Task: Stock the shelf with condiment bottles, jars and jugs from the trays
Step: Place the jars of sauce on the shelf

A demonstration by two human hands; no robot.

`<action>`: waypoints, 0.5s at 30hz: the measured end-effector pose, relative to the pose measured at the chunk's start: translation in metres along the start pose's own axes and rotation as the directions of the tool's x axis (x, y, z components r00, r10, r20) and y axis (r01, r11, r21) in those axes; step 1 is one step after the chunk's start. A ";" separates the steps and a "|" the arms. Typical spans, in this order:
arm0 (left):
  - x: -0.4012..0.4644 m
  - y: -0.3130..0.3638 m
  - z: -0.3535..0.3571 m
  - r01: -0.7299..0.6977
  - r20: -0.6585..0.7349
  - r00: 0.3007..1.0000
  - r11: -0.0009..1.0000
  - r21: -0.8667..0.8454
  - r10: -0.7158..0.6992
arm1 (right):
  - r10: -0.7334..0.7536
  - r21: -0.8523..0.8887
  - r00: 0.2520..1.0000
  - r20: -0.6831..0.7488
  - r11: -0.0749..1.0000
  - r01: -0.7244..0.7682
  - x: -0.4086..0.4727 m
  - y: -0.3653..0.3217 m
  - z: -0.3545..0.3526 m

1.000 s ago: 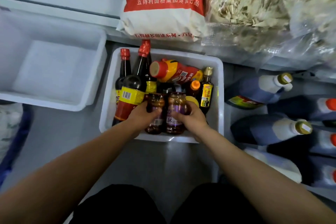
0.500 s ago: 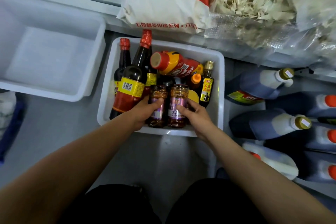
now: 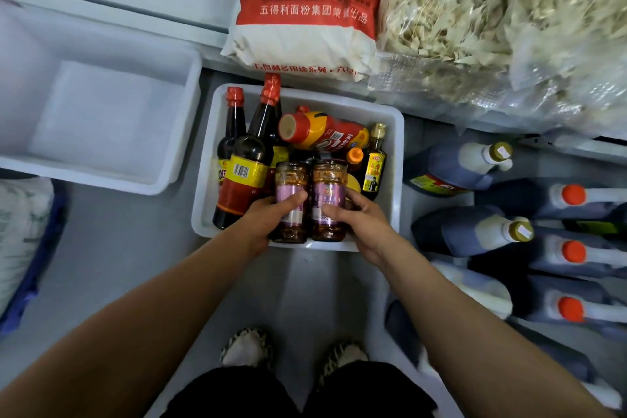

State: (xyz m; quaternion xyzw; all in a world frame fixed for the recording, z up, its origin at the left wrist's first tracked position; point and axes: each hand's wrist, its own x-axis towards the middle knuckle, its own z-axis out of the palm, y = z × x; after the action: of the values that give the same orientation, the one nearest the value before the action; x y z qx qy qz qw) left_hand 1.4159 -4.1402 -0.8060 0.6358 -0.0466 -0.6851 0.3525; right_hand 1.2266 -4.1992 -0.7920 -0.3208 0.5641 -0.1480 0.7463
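Two jars side by side at the near edge of our white tray (image 3: 395, 159), our left hand (image 3: 268, 219) gripping the left jar (image 3: 291, 193), our right hand (image 3: 359, 217) gripping the right jar (image 3: 328, 193), dark sauce bottles (image 3: 249, 159) just behind

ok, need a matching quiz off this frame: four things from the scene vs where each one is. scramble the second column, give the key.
1. left jar
2. right jar
3. flour sack
4. squeeze bottle

A. lying across the bottle tops in the tray
B. on the ledge behind the tray
C. gripped by the right hand
D. gripped by the left hand

Pairs: 1-D, 2-C, 3-B, 4-A
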 end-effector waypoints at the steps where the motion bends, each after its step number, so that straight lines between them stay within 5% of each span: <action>1: -0.016 0.007 0.004 0.005 0.013 1.000 1.000 0.001 -0.005 | 0.012 0.018 1.000 0.014 1.000 -0.012 -0.016 -0.010 0.001; 15: -0.325 0.206 0.066 -0.130 0.113 0.983 0.986 -0.105 0.142 | -0.094 0.188 0.992 0.087 0.979 0.077 -0.295 -0.246 0.058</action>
State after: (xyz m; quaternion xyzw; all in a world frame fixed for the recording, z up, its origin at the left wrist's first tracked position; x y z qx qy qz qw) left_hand 1.4250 -4.1430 -0.4163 0.5707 -0.0777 -0.6978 0.4258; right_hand 1.2211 -4.1936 -0.4037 -0.2809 0.4974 -0.2161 0.7918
